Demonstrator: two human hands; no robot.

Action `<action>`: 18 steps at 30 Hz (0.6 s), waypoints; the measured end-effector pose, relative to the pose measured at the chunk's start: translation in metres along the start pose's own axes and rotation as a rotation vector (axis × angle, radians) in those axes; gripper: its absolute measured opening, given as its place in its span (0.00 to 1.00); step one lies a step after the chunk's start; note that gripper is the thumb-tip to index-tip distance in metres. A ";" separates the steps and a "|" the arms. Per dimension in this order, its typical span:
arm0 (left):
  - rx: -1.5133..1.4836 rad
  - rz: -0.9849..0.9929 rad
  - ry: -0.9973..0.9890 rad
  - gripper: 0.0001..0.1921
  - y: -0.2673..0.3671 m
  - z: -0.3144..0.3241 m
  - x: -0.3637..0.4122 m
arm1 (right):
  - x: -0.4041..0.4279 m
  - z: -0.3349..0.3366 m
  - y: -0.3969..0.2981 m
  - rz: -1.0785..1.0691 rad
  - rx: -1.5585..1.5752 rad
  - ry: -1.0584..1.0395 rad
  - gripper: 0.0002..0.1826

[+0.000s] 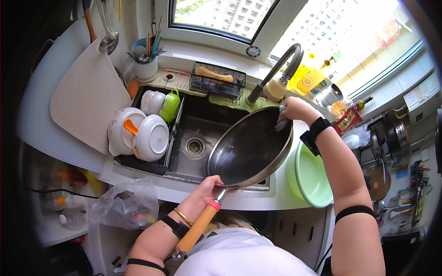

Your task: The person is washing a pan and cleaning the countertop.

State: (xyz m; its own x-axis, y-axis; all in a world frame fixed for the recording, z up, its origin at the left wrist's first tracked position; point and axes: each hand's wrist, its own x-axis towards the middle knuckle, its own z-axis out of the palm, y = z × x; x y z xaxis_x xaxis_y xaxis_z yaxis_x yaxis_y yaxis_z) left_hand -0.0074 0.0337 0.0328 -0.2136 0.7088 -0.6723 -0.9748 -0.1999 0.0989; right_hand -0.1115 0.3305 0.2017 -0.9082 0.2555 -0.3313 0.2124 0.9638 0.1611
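Note:
A dark metal wok (248, 148) is held tilted over the sink (186, 165), its wooden handle (198, 227) pointing down towards me. My left hand (210, 189) grips the wok at the rim and the base of the handle. At the upper right of the wok, my right hand (298, 109) presses a grey cloth (282, 119) against the inside of the rim. The faucet (266, 82) arches just behind that hand. Part of the sink, with the drain (195, 147) showing, lies left of the wok.
White bowls (152, 138) and a green cup (171, 106) stand in the rack at the left, beside a cutting board (89, 96). Right of the wok is a light green basin (312, 176). A wire basket (218, 79) and yellow soap bottles (307, 81) sit behind the sink.

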 end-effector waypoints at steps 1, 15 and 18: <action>0.002 0.001 0.014 0.14 -0.003 0.002 0.004 | -0.002 0.000 0.001 -0.003 -0.035 0.028 0.17; 0.114 0.051 0.013 0.12 0.017 -0.006 0.009 | -0.007 0.009 0.019 0.008 0.106 0.006 0.15; 0.088 0.040 0.013 0.12 0.016 -0.010 0.005 | -0.004 0.030 0.030 -0.018 0.095 -0.080 0.15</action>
State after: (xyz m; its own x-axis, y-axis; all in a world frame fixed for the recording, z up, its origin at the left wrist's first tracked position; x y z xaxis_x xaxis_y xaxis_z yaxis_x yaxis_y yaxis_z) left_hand -0.0232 0.0273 0.0234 -0.2517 0.6923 -0.6763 -0.9676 -0.1667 0.1895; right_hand -0.0906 0.3603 0.1803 -0.8814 0.2397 -0.4070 0.2329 0.9702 0.0671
